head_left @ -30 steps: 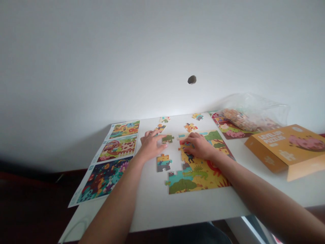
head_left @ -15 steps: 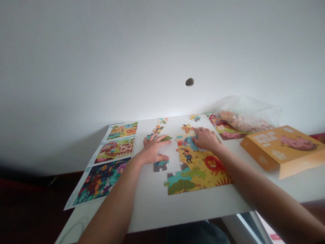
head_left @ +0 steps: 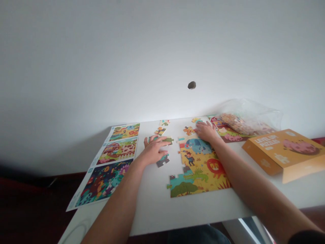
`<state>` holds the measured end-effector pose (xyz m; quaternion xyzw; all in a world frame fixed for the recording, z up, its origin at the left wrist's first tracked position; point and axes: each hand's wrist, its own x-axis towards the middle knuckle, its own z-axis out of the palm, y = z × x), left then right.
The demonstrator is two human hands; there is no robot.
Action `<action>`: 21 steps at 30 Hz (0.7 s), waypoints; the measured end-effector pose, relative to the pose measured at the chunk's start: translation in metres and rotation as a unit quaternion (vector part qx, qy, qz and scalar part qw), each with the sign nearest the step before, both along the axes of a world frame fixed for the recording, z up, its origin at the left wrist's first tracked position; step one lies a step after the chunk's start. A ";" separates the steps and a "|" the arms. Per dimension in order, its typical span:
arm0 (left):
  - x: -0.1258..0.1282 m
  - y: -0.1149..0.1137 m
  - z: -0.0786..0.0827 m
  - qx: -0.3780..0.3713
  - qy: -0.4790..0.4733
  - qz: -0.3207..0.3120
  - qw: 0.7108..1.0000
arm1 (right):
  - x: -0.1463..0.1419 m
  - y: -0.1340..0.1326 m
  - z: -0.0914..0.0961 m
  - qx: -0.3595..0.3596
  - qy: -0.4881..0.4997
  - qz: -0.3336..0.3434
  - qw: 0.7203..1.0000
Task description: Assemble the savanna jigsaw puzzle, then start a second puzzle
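Note:
A partly built animal jigsaw (head_left: 200,166) lies on the white table (head_left: 152,203), showing an elephant, a lion and a crocodile. My left hand (head_left: 153,149) rests just left of it, fingers curled over a loose puzzle piece (head_left: 163,160) that pokes out beneath them. A green piece (head_left: 168,139) sits at its fingertips. My right hand (head_left: 206,130) reaches to the far edge of the jigsaw, fingers bent down beside a small orange piece (head_left: 188,130). Whether it grips anything is hidden.
A printed sheet with three pictures (head_left: 111,159) lies at the left. Loose pieces (head_left: 162,126) are scattered at the back. A clear plastic bag of pieces (head_left: 243,118) and an orange puzzle box (head_left: 284,149) stand at the right, near the wall.
My right hand has moved away from me, from the middle of the jigsaw to its far edge, uncovering the elephant. My left hand has closed over the loose piece and dragged it a little.

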<state>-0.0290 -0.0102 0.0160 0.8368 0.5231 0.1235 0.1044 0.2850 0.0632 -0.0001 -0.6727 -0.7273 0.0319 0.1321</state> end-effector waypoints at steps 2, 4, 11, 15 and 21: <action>0.001 0.000 -0.001 0.016 -0.009 0.007 1.000 | 0.001 -0.001 0.000 0.033 0.004 -0.029 0.999; 0.003 -0.001 0.000 0.027 -0.015 0.004 1.000 | 0.002 0.000 0.000 0.062 0.010 -0.069 0.996; 0.006 -0.006 0.008 -0.001 -0.008 -0.059 0.998 | 0.004 0.005 -0.002 0.016 0.033 -0.114 0.993; 0.006 -0.006 0.007 -0.001 -0.009 -0.029 1.000 | 0.003 0.005 0.000 0.020 0.040 -0.156 0.987; 0.007 -0.004 0.004 0.009 -0.010 -0.018 1.000 | 0.005 0.007 0.002 0.020 0.072 -0.180 0.981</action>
